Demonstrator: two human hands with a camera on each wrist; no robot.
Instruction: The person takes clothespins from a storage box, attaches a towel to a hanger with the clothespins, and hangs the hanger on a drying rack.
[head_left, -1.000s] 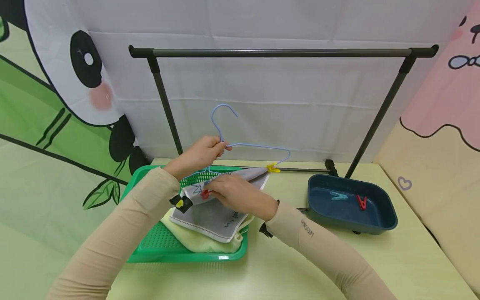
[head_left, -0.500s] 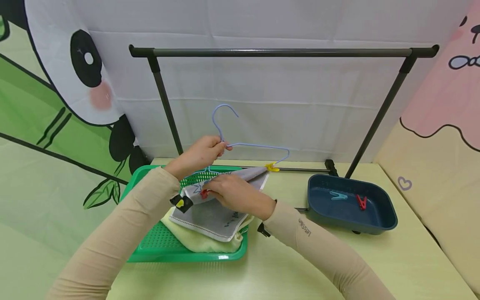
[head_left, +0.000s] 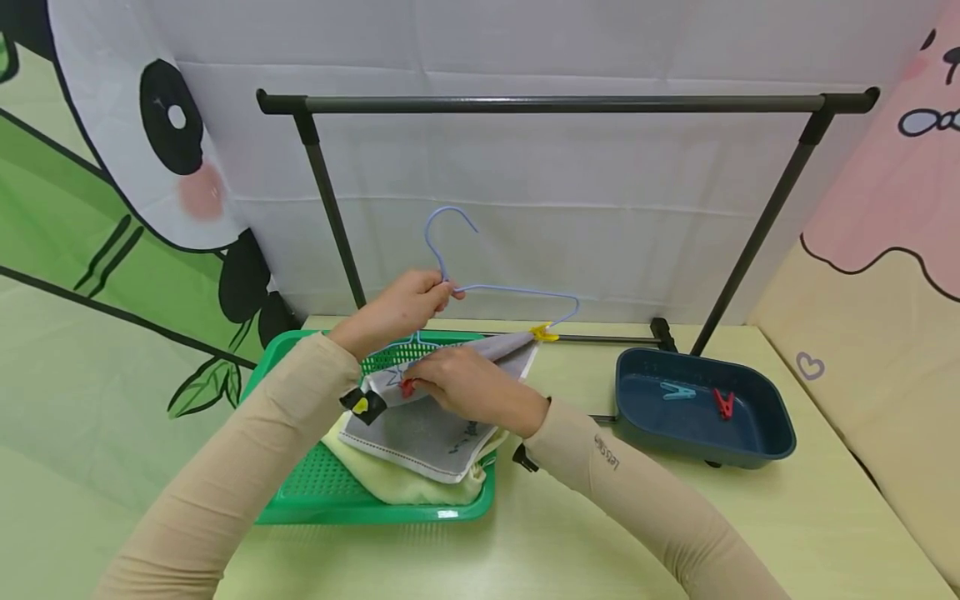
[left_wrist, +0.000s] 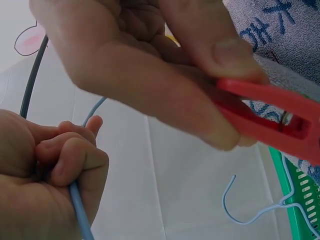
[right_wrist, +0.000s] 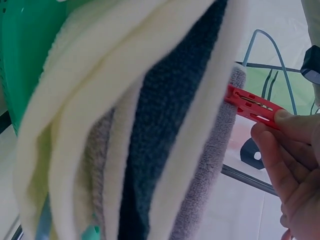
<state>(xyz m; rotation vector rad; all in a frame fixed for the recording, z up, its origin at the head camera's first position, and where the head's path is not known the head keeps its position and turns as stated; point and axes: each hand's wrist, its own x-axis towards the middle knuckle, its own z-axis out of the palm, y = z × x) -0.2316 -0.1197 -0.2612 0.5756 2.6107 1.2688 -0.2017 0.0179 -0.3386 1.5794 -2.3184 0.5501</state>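
Note:
My left hand (head_left: 405, 304) grips the neck of a blue wire hanger (head_left: 517, 291), its hook pointing up. A grey towel (head_left: 427, 433) with dark lettering lies along the hanger's lower bar, its right corner pinned by a yellow clothespin (head_left: 545, 334). My right hand (head_left: 480, 385) pinches a red clothespin (left_wrist: 275, 95) between thumb and fingers at the towel's left part. In the right wrist view this red clothespin (right_wrist: 252, 107) has its tip right at the grey towel's edge (right_wrist: 210, 155). My right hand hides the middle of the hanger's lower bar.
A green basket (head_left: 375, 513) under my hands holds a pale yellow cloth (head_left: 390, 487) and a second blue hanger (left_wrist: 260, 212). Behind stands a dark rack (head_left: 562, 105). At right a navy tray (head_left: 637, 433) holds a light blue clothespin (head_left: 677, 392) and another red clothespin (head_left: 723, 405).
My right wrist has shifted very slightly left, the red clothespin moving a little with it. My left hand stays on the hanger's neck; the towel and yellow clothespin look nearly the same.

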